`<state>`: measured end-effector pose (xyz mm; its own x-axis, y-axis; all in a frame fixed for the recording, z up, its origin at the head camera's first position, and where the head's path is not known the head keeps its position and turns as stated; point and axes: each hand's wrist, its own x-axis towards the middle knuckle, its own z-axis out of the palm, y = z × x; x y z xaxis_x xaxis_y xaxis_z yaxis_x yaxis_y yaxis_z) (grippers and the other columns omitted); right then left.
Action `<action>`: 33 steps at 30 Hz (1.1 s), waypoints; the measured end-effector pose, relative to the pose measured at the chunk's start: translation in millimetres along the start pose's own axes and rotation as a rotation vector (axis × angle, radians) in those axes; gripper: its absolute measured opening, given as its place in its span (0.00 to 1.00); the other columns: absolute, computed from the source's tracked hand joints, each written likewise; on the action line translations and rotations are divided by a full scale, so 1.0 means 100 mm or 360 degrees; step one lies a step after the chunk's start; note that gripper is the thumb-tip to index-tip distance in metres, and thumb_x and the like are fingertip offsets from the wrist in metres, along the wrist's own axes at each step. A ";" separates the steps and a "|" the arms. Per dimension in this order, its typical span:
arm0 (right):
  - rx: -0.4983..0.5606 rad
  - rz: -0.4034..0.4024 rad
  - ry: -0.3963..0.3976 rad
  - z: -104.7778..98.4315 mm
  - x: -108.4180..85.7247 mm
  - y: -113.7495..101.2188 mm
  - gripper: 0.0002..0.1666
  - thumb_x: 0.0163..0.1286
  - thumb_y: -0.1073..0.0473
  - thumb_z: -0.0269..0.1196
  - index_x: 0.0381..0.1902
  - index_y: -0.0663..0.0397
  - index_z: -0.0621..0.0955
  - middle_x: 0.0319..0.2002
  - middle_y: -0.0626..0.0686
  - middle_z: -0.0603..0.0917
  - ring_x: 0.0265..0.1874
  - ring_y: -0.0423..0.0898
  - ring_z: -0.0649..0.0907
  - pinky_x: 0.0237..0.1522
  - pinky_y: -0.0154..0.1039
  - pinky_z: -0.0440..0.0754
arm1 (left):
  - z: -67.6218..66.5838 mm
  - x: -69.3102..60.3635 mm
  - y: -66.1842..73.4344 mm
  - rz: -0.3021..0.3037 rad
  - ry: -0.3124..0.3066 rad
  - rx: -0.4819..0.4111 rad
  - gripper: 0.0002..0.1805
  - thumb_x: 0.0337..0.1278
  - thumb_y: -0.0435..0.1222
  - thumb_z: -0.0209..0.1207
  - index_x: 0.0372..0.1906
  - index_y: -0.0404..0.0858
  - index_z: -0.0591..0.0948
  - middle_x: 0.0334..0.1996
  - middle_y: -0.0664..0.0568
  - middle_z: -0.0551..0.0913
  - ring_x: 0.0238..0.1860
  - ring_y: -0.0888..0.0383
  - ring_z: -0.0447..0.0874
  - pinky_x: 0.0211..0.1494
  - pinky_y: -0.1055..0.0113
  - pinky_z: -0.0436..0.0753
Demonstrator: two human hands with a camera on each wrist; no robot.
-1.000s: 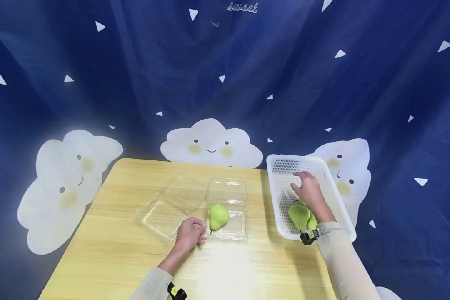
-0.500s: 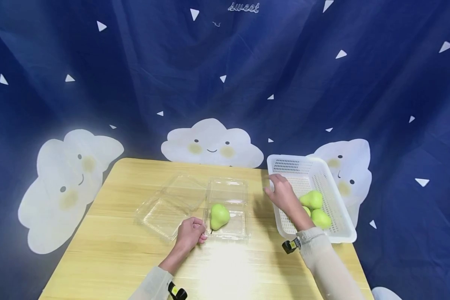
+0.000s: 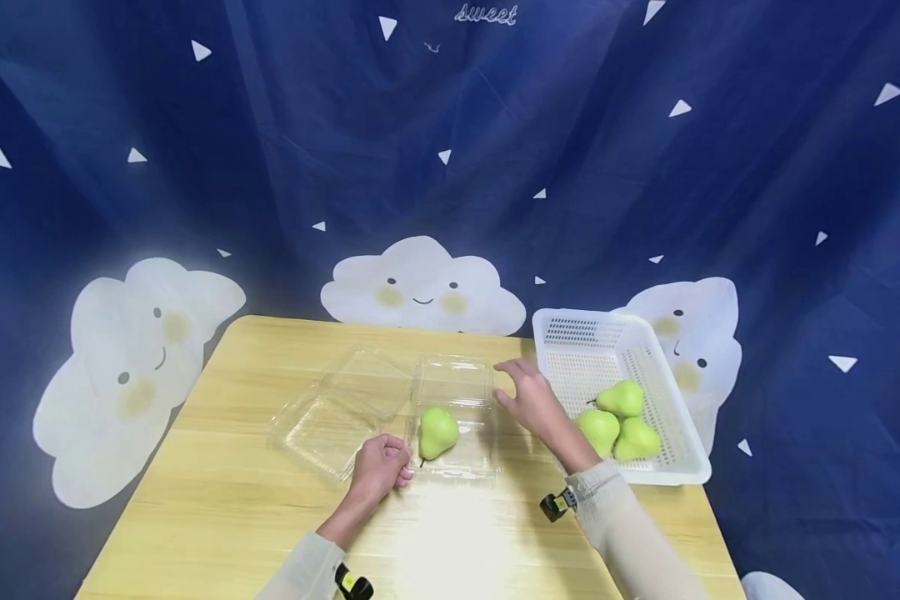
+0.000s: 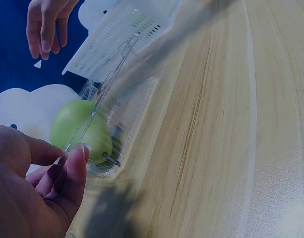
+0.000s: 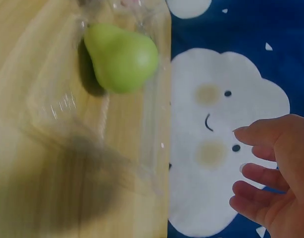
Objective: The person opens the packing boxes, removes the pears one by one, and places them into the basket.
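Note:
A clear plastic clamshell box (image 3: pixel 474 450) lies opened out on the table, with one green pear (image 3: pixel 438 433) in its near half. At the box's left edge my left hand (image 3: pixel 381 467) pinches the thin rim between thumb and fingers; the left wrist view shows this rim (image 4: pixel 95 106) close up. My right hand (image 3: pixel 532 400) hovers between the box and a white plastic basket, fingers loosely bent and holding nothing. Inside the basket (image 3: pixel 682 408) sit three more pears (image 3: pixel 621 398). The right wrist view shows the same boxed pear (image 5: pixel 121 58) beside my empty right hand (image 5: pixel 276 173).
A second clear clamshell box (image 3: pixel 326 437) lies opened at an angle to the left of the first. The wooden table (image 3: pixel 217 492) ends at a dark blue curtain (image 3: pixel 390 167) printed with clouds. The basket stands at the table's right edge.
My right hand has moved left, out from over the basket towards the box, uncovering the pears in the basket. The left hand and the boxed pear stay in place.

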<state>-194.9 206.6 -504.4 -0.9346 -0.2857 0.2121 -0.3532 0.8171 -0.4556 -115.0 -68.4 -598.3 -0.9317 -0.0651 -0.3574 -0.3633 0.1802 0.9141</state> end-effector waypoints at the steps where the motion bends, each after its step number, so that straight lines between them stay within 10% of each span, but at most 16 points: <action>1: 0.0021 -0.0007 -0.0005 0.03 -0.01 -0.02 0.27 0.64 0.61 0.73 0.60 0.60 0.82 0.59 0.64 0.83 0.61 0.63 0.83 0.67 0.58 0.83 | 0.00 0.00 -0.01 0.0001 0.0002 0.0001 0.11 0.66 0.29 0.62 0.47 0.25 0.81 0.33 0.36 0.87 0.20 0.60 0.85 0.29 0.56 0.93; 33: 0.0116 -0.0148 -0.0262 0.65 -0.16 -0.40 0.33 0.62 0.55 0.76 0.62 0.60 0.80 0.59 0.61 0.84 0.60 0.59 0.83 0.66 0.54 0.85 | 0.00 -0.02 0.00 -0.0004 0.0023 0.0014 0.10 0.65 0.30 0.62 0.45 0.26 0.81 0.33 0.36 0.87 0.20 0.59 0.86 0.27 0.58 0.92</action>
<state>-168.0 145.7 -545.8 -0.8902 -0.4410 0.1145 -0.4347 0.7467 -0.5035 -113.4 -67.9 -597.6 -0.9307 -0.0795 -0.3571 -0.3658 0.1889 0.9113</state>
